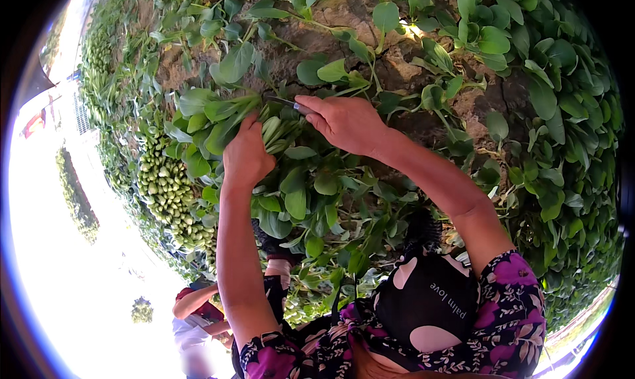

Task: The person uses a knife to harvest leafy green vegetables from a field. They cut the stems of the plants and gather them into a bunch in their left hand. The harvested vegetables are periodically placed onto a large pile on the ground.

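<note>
My left hand (246, 156) grips a leafy green plant (218, 111), its stems running to the right toward the blade. In my right hand (349, 123) is a small knife (283, 101), its handle inside my fist and its blade pointing left at the base of those stems. Whether the blade touches the stems cannot be made out. Just below, between my hands, lies a bunch of pale green stalks (278, 135) with leaves spreading downward. Cracked brown soil (342, 12) shows above my right hand.
A pile of cut greens with pale stem ends (166, 185) lies to the left. Dense leafy plants (560, 101) grow along the right. Another person (198, 309) is at the lower left. My shoe (270, 242) is among the leaves below my hands.
</note>
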`<state>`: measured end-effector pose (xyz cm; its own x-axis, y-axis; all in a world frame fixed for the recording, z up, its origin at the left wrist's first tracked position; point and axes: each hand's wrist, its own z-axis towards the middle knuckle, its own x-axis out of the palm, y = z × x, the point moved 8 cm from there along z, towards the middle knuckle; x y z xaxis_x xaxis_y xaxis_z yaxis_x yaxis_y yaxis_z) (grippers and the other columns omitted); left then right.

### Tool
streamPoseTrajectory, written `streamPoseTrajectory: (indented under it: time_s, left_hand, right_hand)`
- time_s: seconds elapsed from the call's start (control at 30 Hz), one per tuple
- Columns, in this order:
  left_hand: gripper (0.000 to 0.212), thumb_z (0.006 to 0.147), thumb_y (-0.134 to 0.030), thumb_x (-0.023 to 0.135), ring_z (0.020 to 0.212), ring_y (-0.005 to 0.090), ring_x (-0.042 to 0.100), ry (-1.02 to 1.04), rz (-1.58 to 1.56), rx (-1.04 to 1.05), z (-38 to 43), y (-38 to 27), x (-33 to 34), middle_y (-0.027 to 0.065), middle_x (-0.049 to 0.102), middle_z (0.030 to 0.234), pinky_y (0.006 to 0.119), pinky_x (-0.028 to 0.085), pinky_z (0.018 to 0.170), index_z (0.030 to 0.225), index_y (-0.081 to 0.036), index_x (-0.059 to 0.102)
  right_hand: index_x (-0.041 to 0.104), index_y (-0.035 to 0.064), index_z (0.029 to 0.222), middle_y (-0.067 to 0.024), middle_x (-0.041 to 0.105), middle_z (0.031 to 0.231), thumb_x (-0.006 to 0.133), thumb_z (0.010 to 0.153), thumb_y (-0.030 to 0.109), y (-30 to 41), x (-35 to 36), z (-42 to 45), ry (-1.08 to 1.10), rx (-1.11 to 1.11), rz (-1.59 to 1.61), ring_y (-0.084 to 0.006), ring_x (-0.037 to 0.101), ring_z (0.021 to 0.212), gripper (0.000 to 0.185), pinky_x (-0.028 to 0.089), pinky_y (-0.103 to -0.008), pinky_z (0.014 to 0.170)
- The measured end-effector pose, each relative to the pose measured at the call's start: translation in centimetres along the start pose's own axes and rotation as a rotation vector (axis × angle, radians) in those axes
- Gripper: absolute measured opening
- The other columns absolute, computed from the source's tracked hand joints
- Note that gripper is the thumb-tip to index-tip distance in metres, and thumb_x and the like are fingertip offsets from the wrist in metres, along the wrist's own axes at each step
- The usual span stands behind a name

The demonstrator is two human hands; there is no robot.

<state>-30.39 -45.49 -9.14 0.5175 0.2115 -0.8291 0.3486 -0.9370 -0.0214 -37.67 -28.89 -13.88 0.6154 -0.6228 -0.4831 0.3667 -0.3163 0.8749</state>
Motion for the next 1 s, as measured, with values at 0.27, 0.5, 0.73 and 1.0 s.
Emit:
streamPoseTrajectory:
  time_s: [0.27,0.5,0.73,1.0]
  left_hand:
    - [0.057,0.065,-0.004,0.071,0.106,0.0374,0.065,-0.088,-0.168,-0.096,-2.3,0.5,1.4,0.0031,0.047,0.150,0.047,0.053,0.086,0.121,0.000,0.059]
    - [0.056,0.065,-0.007,0.071,0.109,0.0368,0.064,-0.099,-0.213,-0.083,-1.8,1.4,1.8,0.0057,0.050,0.147,0.046,0.052,0.089,0.120,0.000,0.060]
    - [0.059,0.066,-0.006,0.075,0.123,0.0332,0.057,-0.131,-0.312,-0.059,-2.6,2.3,2.3,0.0118,0.052,0.143,0.040,0.048,0.100,0.122,-0.001,0.059]
    - [0.058,0.063,0.002,0.068,0.121,0.0309,0.060,-0.509,-0.417,0.119,-7.9,-3.9,-4.0,0.0067,0.056,0.140,0.039,0.052,0.097,0.120,-0.005,0.064]
  right_hand:
    - [0.064,0.0249,0.130,-0.0111,0.062,0.062,0.058,0.098,0.031,-1.8,1.5,0.7,0.099,0.001,-0.188,-0.0349,0.062,0.055,0.033,0.049,-0.0474,0.050]
    - [0.065,0.0263,0.128,-0.0092,0.063,0.064,0.060,0.096,0.030,-1.4,3.4,1.5,0.159,0.021,-0.308,-0.0326,0.064,0.058,0.032,0.050,-0.0452,0.051]
    - [0.066,0.0117,0.119,-0.0155,0.071,0.089,0.056,0.095,0.028,-2.0,3.4,1.4,0.224,0.070,-0.147,-0.0347,0.069,0.077,0.031,0.054,-0.0481,0.065]
    - [0.067,0.0033,0.114,-0.0018,0.067,0.082,0.078,0.087,0.030,-2.2,-0.6,-0.6,-0.082,0.419,0.883,-0.0136,0.064,0.072,0.039,0.053,-0.0290,0.068]
